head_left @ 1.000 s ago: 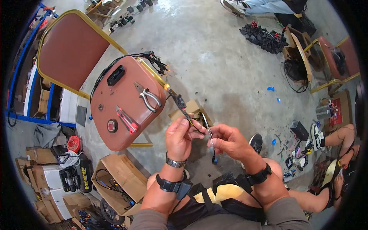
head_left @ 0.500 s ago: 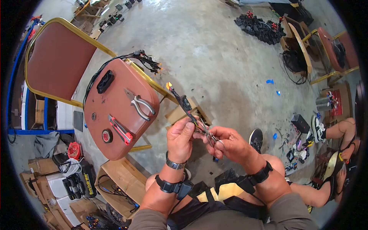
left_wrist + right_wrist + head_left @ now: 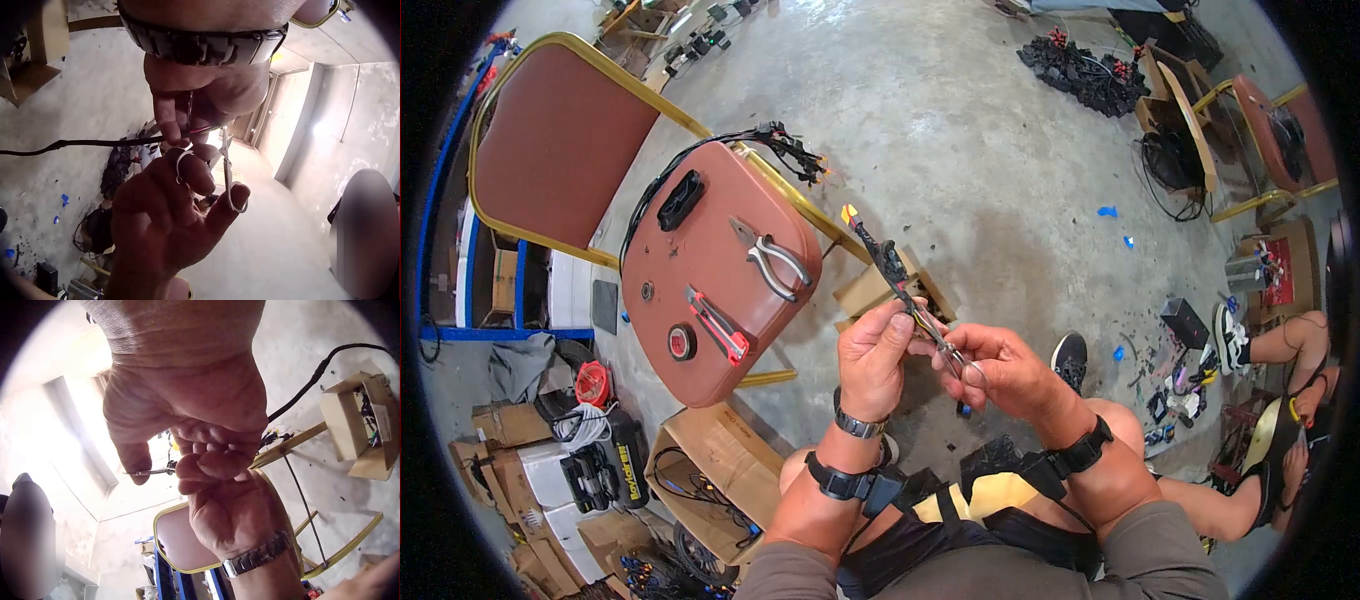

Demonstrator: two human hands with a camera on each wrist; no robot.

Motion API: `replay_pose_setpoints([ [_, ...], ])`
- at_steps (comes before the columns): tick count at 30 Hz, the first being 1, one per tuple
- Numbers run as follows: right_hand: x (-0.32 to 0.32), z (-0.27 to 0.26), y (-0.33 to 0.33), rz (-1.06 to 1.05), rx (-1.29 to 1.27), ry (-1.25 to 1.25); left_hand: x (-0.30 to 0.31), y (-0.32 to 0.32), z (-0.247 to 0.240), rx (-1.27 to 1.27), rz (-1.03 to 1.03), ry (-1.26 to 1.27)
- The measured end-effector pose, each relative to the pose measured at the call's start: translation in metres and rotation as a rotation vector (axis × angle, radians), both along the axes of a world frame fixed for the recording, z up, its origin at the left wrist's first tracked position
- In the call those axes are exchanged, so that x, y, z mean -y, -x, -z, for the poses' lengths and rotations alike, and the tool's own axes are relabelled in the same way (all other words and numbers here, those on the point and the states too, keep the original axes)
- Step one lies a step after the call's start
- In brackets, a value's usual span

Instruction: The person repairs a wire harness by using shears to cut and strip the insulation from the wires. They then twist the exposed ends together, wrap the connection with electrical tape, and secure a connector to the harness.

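Note:
My left hand (image 3: pixel 872 355) pinches a black-wrapped wire harness (image 3: pixel 888 262), whose far end has a yellow and orange tip. Coloured wires (image 3: pixel 199 131) show between its fingers in the left wrist view. A pair of small metal scissors (image 3: pixel 226 164) is in my right hand (image 3: pixel 1002 368), with thumb and finger in the ring handles. Their blades point at the wires, close to the left fingertips. Both hands are close together above my lap. From the right wrist, the right fingers hide most of the scissors.
On the brown chair seat (image 3: pixel 700 235) to the left lie pliers (image 3: pixel 775 268), a red utility knife (image 3: pixel 718 325), a tape roll (image 3: pixel 681 342) and a black bundle (image 3: pixel 681 200). Cables (image 3: pixel 775 140) hang over its edge. Cardboard boxes (image 3: pixel 730 450) stand below. Another person (image 3: pixel 1230 490) sits at right.
The scissors have turned in my right hand; their rings now show and the blades have come up to the wires. The left hand keeps its grip on the harness.

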State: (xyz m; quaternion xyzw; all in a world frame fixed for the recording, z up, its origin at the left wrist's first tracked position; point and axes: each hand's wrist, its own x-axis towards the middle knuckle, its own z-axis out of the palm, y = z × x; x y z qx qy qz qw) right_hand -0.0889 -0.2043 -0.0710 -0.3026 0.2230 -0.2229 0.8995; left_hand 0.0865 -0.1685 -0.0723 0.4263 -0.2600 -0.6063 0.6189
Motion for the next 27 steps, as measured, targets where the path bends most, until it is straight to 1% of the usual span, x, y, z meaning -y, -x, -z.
replay_pose_setpoints([
  [6,-0.002,0.004,0.002,0.022,-0.007,0.006,-0.003,0.001,0.002,0.004,0.02,-0.001],
  [10,-0.003,0.002,0.003,0.021,-0.02,0.021,-0.002,-0.004,0.008,0.084,0.107,0.07],
  [12,-0.003,0.003,0.004,0.02,0.008,-0.016,-0.002,-0.005,0.006,0.109,0.132,0.112],
  [15,-0.003,0.0,0.006,0.008,-0.022,-0.023,-0.003,-0.006,-0.002,0.038,0.145,0.126],
  [17,-0.003,0.0,0.007,-0.012,-0.014,-0.019,-0.004,-0.011,-0.004,-0.172,0.152,0.035],
  [19,-0.003,-0.001,0.007,-0.036,-0.005,-0.016,-0.005,-0.012,-0.002,-0.174,0.149,0.049],
  [22,-0.002,-0.004,0.006,-0.026,-0.057,-0.021,-0.008,-0.014,0.002,-0.169,0.14,0.065],
  [25,0.001,-0.003,0.007,-0.084,-0.059,-0.004,-0.009,-0.015,0.004,-0.168,0.131,0.071],
  [27,0.001,-0.003,0.006,-0.08,-0.072,0.049,-0.008,-0.015,0.004,-0.175,0.13,0.074],
])
